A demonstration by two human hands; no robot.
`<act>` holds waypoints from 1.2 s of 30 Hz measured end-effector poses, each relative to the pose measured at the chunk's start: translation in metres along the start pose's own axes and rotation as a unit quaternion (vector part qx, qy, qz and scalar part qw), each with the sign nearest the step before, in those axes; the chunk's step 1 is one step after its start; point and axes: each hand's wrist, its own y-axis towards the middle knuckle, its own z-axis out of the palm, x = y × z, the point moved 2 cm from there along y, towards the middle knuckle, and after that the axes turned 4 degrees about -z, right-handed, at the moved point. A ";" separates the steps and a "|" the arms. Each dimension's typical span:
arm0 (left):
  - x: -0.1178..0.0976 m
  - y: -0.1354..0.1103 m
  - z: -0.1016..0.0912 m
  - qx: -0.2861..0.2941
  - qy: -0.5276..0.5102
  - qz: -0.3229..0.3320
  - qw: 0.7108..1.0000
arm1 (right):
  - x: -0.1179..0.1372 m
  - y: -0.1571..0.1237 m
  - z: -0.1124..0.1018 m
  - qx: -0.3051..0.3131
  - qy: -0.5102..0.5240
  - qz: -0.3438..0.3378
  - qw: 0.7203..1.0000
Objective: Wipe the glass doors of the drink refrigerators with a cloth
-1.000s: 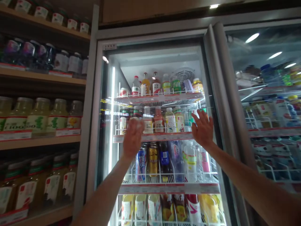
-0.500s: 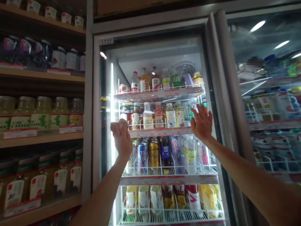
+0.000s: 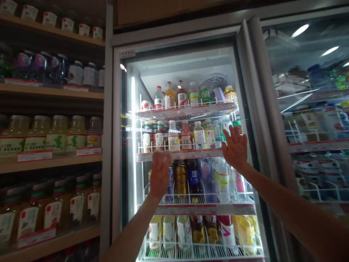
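Note:
Both my hands are raised in front of the glass door of a drinks cooler (image 3: 117, 145). My left hand (image 3: 160, 174) is slightly blurred, its palm forward and fingers up, at the level of the middle shelf's price strip (image 3: 180, 155). My right hand (image 3: 235, 149) is spread with its fingers apart, near the door's right side. Both hands seem to rest on the glass, though contact is hard to confirm. Neither holds anything. Behind the glass stand rows of bottled drinks (image 3: 199, 136) and cans (image 3: 180, 178).
A second glass cooler door (image 3: 308, 47) stands to the right, with more drinks behind it. Wooden shelves (image 3: 51, 162) on the left carry rows of bottled juice (image 3: 57, 138) and jars (image 3: 81, 74) with red price strips. A metal frame post (image 3: 106, 127) separates them from the cooler.
My left hand has moved right and down, and its fingers have gone from bunched to raised and flat. My right hand has barely moved. The view has shifted a little.

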 end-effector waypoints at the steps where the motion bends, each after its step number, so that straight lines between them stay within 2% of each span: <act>1: -0.004 -0.003 0.003 0.044 -0.009 0.052 0.998 | 0.000 -0.001 0.000 0.000 0.001 0.000 1.000; 2: -0.004 -0.005 0.004 0.071 -0.012 0.084 0.994 | 0.000 -0.001 0.001 -0.002 0.003 -0.002 1.000; 3: 0.001 -0.008 0.002 0.072 -0.004 0.081 0.994 | 0.000 -0.001 0.001 -0.004 0.004 -0.004 1.000; 4: 0.010 -0.009 -0.002 0.044 0.016 0.039 0.998 | -0.001 -0.001 0.001 -0.005 0.006 -0.007 1.000; 6: 0.030 -0.013 -0.012 -0.047 0.062 -0.083 0.994 | -0.002 -0.001 0.001 -0.007 0.007 -0.007 1.000; 8: 0.039 -0.017 -0.018 -0.096 0.085 -0.145 0.981 | -0.001 -0.001 0.001 -0.008 0.008 -0.005 1.000; 9: 0.037 -0.019 -0.017 -0.089 0.081 -0.136 0.983 | -0.001 -0.001 0.001 -0.007 0.008 -0.003 1.000; 10: 0.032 -0.021 -0.015 -0.060 0.067 -0.099 0.991 | 0.000 -0.002 0.001 -0.007 0.007 0.000 1.000; 13: 0.017 -0.026 -0.008 0.060 0.007 0.060 0.996 | 0.001 -0.002 0.000 -0.010 0.002 0.003 1.000; 14: 0.018 -0.027 -0.008 0.073 -0.001 0.076 0.994 | 0.001 -0.002 0.000 -0.011 0.000 0.004 1.000; 15: 0.023 -0.026 -0.010 0.059 0.005 0.055 0.997 | 0.001 -0.002 0.000 -0.012 -0.003 0.003 1.000; 18: 0.039 -0.021 -0.016 -0.063 0.060 -0.110 0.990 | 0.002 -0.002 0.000 -0.010 -0.010 0.000 1.000; 19: 0.038 -0.018 -0.016 -0.087 0.068 -0.138 0.984 | 0.002 -0.002 0.000 -0.008 -0.011 0.000 1.000; 20: 0.033 -0.015 -0.013 -0.089 0.064 -0.133 0.985 | 0.003 -0.002 0.000 -0.008 -0.012 -0.001 1.000; 21: 0.023 -0.011 -0.008 -0.063 0.046 -0.093 0.993 | 0.003 -0.002 0.001 -0.008 -0.012 -0.002 1.000; 22: 0.012 -0.006 -0.002 -0.019 0.019 -0.028 0.999 | 0.003 -0.002 0.001 -0.010 -0.012 -0.002 1.000; 24: -0.006 0.003 0.008 0.070 -0.031 0.098 0.992 | 0.003 -0.002 0.001 -0.016 -0.012 -0.004 1.000; 25: -0.008 0.009 0.010 0.087 -0.041 0.123 0.988 | 0.002 -0.002 0.001 -0.020 -0.011 -0.005 1.000; 26: -0.004 0.016 0.011 0.075 -0.040 0.110 0.990 | 0.002 -0.002 0.001 -0.021 -0.010 -0.006 1.000; 28: 0.017 0.031 0.006 -0.019 -0.011 -0.009 1.000 | 0.001 -0.003 0.001 -0.020 -0.005 -0.007 1.000; 30: 0.037 0.042 0.001 -0.118 0.022 -0.125 0.985 | 0.000 -0.003 0.002 -0.019 0.000 -0.009 1.000; 31: 0.040 0.046 0.001 -0.136 0.030 -0.144 0.980 | 0.000 -0.003 0.002 -0.019 0.004 -0.010 1.000; 32: 0.037 0.050 0.002 -0.127 0.031 -0.126 0.983 | 0.000 -0.003 0.002 -0.020 0.008 -0.011 1.000; 33: 0.030 0.053 0.005 -0.092 0.022 -0.070 0.993 | 0.000 -0.004 0.002 -0.022 0.013 -0.012 1.000; 34: 0.019 0.055 0.010 -0.036 0.005 0.008 0.999 | 0.000 -0.004 0.002 -0.025 0.018 -0.013 0.999; 36: 0.001 0.057 0.018 0.065 -0.033 0.143 0.987 | -0.001 -0.004 0.002 -0.031 0.026 -0.014 0.999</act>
